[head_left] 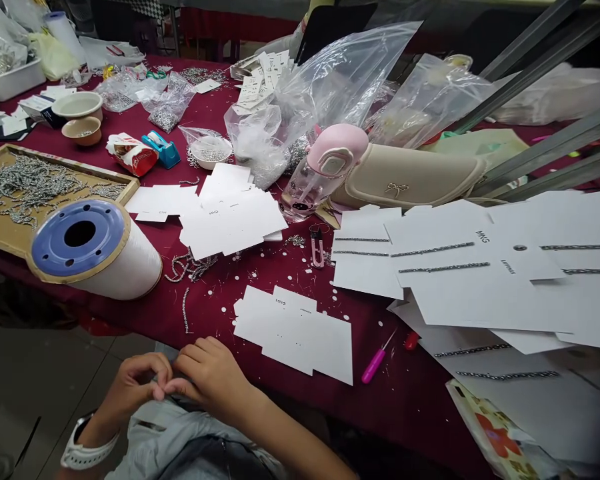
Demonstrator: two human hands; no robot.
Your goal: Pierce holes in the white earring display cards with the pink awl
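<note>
Above my lap, at the table's front edge, my left hand (141, 377) and my right hand (207, 373) meet with fingers curled and tips pinched together. Whatever lies between them is hidden or too small to make out. Just beyond, a short piece of silver chain (185, 311) lies on the cloth, with a tangle of more chain pieces (193, 265) behind it. To the right of my hands is a layered group of white earring cards (300, 337) printed MNG. A pink-handled awl (374, 366) rests beside those cards.
A large thread spool (130, 270) stands left, before a wooden tray (45, 230) of chain. More blank cards (233, 217) lie mid-table. Cards carrying chain pairs (445, 293) overlap at right. Behind are pink snips (317, 248), a pink-lidded bottle (307, 183), a beige case (415, 177) and plastic bags (340, 80).
</note>
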